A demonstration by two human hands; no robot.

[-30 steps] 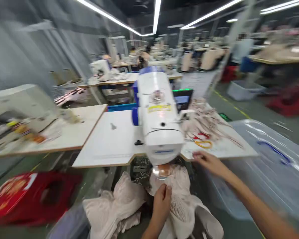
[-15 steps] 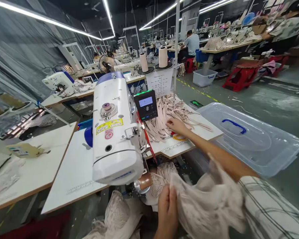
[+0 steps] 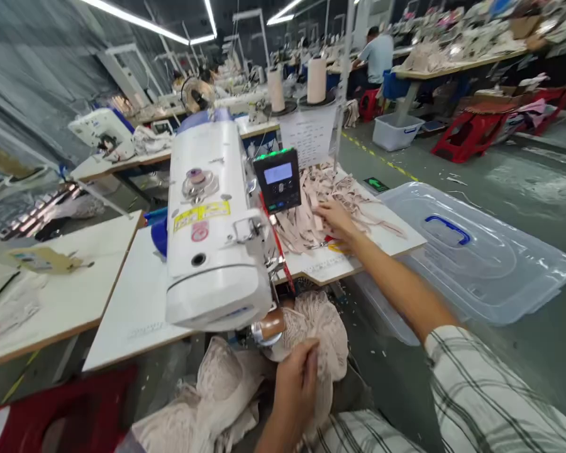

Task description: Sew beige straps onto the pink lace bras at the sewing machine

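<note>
**Pinching a beige lace garment (image 3: 327,321) at a white sewing machine (image 3: 217,251)**

The garment bunches at the machine's lower front; the left hand (image 3: 295,380) has thumb and fingers closed on it. One lace bra (image 3: 221,377) lies to its left. The right hand (image 3: 337,223), fingers partly bent, is at one heap of pale fabric strips (image 3: 298,229); whether it grips any, I cannot tell. Beyond are one display unit (image 3: 279,182) and two thread cones (image 3: 316,80). One yellow label (image 3: 202,216) and one printed sheet (image 3: 309,135) carry unreadable writing.
</note>
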